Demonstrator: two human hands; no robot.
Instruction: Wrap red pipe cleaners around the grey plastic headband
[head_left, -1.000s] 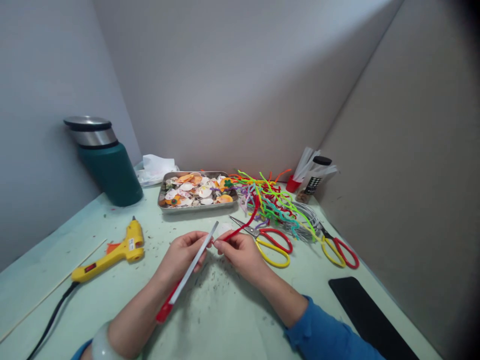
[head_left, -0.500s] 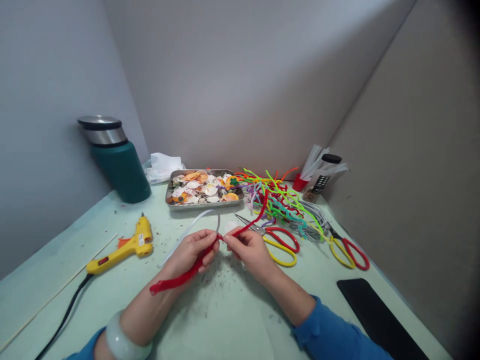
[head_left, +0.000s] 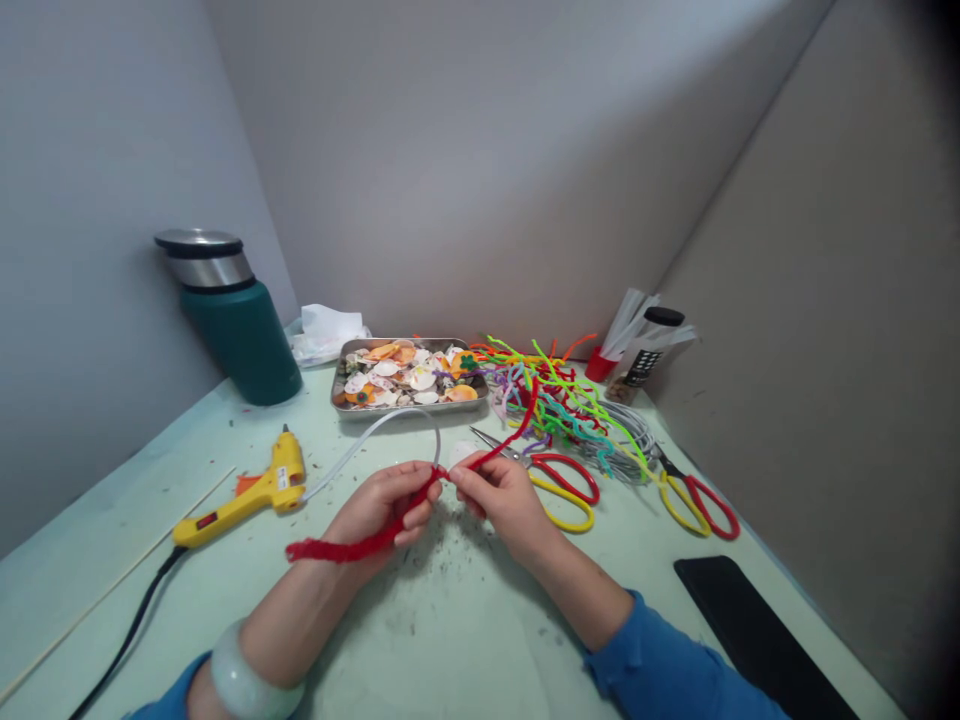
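Note:
A fuzzy red pipe cleaner (head_left: 504, 446) runs up to the right from the fingertips of my right hand (head_left: 495, 500), which pinches it. Close beside, my left hand (head_left: 390, 505) is closed on the same red strand, where it meets a grey wire (head_left: 427, 415) that loops up and to the left. A thicker red wrapped length (head_left: 345, 550) passes under my left fingers and sticks out across the wrist. The two hands' fingertips almost touch. Just right of my right hand lie scissors (head_left: 562, 480) with one red and one yellow handle.
Behind the hands is a metal tray (head_left: 409, 411) of shells. Colourful pipe cleaners (head_left: 555, 400) heap to its right, near a second pair of scissors (head_left: 697, 500). On the left are a yellow glue gun (head_left: 247, 500), a thin stick (head_left: 120, 580) and a teal bottle (head_left: 244, 340).
The grey wire's loop has swung up and left. The tail of the thick red length has shifted up and left over my left wrist. Both hands stay nearly in place.

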